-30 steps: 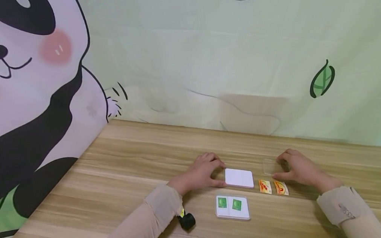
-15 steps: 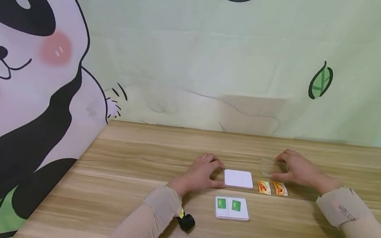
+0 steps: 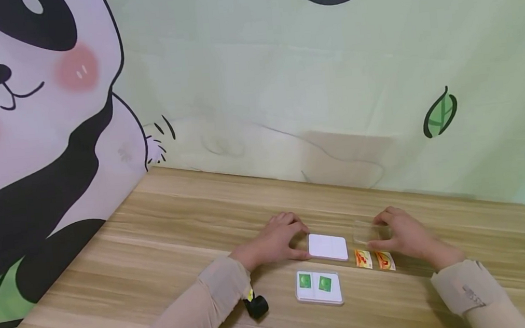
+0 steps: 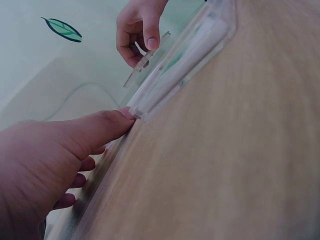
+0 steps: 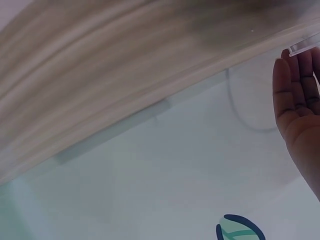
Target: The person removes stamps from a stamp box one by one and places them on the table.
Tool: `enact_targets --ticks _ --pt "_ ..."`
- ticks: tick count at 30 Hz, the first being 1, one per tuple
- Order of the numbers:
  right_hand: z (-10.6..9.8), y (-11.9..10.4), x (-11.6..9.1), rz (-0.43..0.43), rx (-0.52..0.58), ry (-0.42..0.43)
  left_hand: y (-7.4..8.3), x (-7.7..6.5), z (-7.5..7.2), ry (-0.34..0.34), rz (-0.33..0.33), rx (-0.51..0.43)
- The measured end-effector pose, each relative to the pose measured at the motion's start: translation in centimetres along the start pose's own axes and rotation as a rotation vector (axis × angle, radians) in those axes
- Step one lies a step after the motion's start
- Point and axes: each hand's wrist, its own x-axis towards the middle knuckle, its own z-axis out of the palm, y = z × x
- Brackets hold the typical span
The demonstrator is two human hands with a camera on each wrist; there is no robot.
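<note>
Two hands are busy: the left hand [image 3: 271, 241] grips a white case [image 3: 327, 247] by its left side; the right hand [image 3: 402, 232] pinches a clear cover [image 3: 364, 231], toward the worktop's [image 3: 191, 206] back right corner. Two orange stickers [image 3: 363, 259] and a green-stickered case [image 3: 319, 297] lie farther from the back edge.

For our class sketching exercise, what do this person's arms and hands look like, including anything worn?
The person wears long beige fabric sleeves with a broad beige left cuff and matching right cuff, the latter bearing a dark marking too blurred to read. A small black rounded object with a yellow patch shows by the left cuff. The left hand and right hand wear no gloves.
</note>
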Motion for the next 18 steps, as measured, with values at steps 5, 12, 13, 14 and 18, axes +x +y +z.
enact_targets --ticks 5,12,13,14,18 --pt "0.0 -0.4 0.0 -0.007 -0.001 -0.007 0.0 0.0 0.0 -0.002 -0.001 -0.002" --pt "0.0 -1.2 0.2 0.000 0.004 -0.026 -0.1 0.0 0.1 0.008 0.010 0.007" --pt "0.0 -1.3 0.2 -0.001 0.007 -0.025 -0.2 0.0 0.1 0.009 0.012 0.009" --pt "0.1 -1.4 0.2 -0.005 0.012 -0.023 -0.2 0.0 0.1 0.009 0.013 0.009" --pt "0.3 -1.7 0.3 -0.028 0.023 -0.013 -0.1 0.0 0.1 0.004 0.013 0.007"
